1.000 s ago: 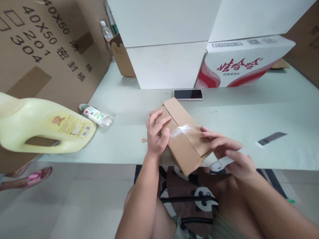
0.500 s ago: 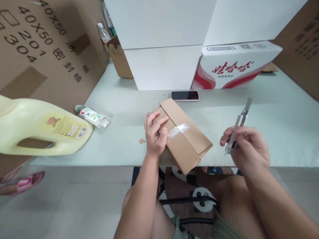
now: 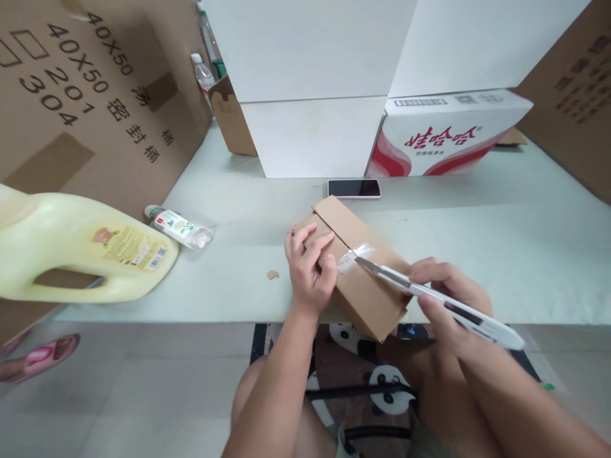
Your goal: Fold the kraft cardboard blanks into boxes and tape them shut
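Observation:
A small brown cardboard box (image 3: 365, 296) lies at a slant at the table's front edge, one corner jutting over it. Clear tape (image 3: 352, 257) crosses the seam on its top. My left hand (image 3: 310, 273) holds the box on its left side, fingers bent over the top. In my right hand (image 3: 446, 327), gripped between thumb and fingers, is a white utility knife (image 3: 405, 284). Its blade is out, and the tip meets the seam at the tape; how deep it goes I cannot tell.
A phone (image 3: 354, 188) lies behind the box, before stacked white cartons (image 3: 315, 137). To the left are a plastic bottle (image 3: 184, 229) on its side, a large yellow jug (image 3: 81, 222) and a big printed carton (image 3: 119, 146). A cardboard scrap (image 3: 272, 275) lies nearby.
My right hand has brought the knife left and turned it, so the blade now points at the taped seam. My left hand and the box have shifted slightly right.

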A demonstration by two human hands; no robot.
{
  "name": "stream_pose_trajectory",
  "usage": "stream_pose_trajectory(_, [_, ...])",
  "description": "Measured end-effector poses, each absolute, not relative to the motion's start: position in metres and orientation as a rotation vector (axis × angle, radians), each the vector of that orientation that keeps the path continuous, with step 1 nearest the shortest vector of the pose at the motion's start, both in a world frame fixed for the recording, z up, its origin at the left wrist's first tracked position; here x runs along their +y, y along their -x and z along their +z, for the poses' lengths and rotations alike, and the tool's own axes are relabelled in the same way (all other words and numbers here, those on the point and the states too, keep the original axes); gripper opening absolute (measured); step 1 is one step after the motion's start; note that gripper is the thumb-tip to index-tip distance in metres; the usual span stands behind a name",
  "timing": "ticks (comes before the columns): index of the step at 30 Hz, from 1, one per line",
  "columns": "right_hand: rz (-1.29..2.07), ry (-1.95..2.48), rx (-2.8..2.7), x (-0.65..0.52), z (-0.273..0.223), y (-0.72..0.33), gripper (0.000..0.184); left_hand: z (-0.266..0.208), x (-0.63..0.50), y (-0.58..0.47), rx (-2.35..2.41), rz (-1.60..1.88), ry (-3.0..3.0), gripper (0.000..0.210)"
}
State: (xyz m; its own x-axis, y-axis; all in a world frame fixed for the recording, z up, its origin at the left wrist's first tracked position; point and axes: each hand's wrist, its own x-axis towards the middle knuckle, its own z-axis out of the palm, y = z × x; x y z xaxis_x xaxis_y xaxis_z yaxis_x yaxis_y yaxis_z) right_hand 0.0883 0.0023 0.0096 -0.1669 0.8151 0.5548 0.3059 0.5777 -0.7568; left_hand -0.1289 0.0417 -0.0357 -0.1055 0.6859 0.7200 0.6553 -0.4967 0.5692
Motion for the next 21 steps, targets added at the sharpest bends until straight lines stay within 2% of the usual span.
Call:
stream_pose_trajectory(5, [0.358, 1.002, -1.899, 0.004, 0.02, -0.087, 0.009, -0.036, 0.041, 0.13, 1.561, 1.673, -2.072, 0.028])
stream_pose_trajectory(15, [0.204, 0.915, -2.003, 0.007, 0.023, -0.082, 0.025, -0.036, 0.042, 0.129, 1.536, 1.691, -2.058, 0.028])
stream_pose_trajectory(21, [0.11, 0.908, -2.049, 0.008, 0.025, -0.079, 0.02, -0.036, 0.042, 0.129, 1.587, 1.686, -2.086, 0.028])
